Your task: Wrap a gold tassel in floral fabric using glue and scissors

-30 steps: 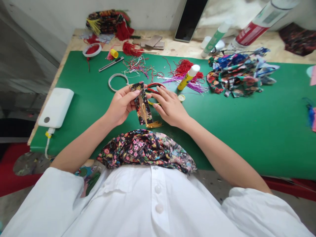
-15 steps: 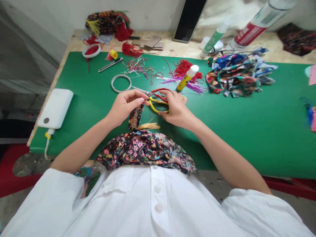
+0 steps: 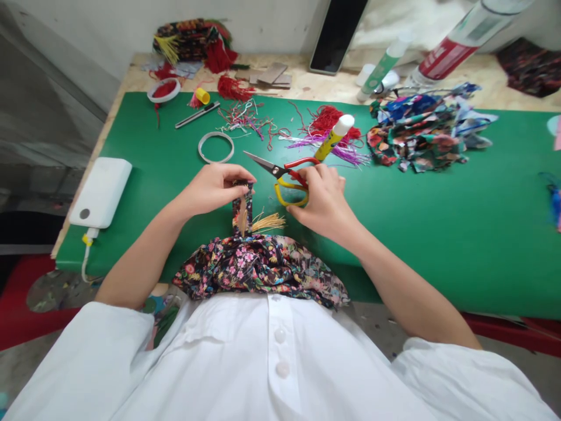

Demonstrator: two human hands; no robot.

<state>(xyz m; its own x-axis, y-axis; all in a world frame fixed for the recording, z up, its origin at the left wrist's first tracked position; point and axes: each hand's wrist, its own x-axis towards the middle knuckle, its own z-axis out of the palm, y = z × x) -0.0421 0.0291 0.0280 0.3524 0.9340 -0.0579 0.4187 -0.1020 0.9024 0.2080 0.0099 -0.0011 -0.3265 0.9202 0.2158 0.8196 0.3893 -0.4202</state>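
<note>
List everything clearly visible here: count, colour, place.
Scissors: one, red-yellow, centre
Floral strip: one, multicoloured, centre
Tassel: one, gold, centre
Floral cloth: one, multicoloured, front
Capped tube: one, yellow, centre
Thin ring: one, grey, left
Knife: one, grey, left
Power bank: one, white, left
Cap: one, yellow, back left
Thick ring: one, white, back left
Tasselled bundle: one, multicoloured, back left
Threads: several, mostly red, back
Flat pieces: several, brown, back
Slab: one, black, back
Fabric pile: one, multicoloured, right
Slender tube: one, green, back right
Cylinder: one, red-white, back right
Back cloth: one, dark, far right
Mat: one, green, underneath
Shirt: one, white, bottom
Left hand: one, at strip
Right hand: one, at scissors
</note>
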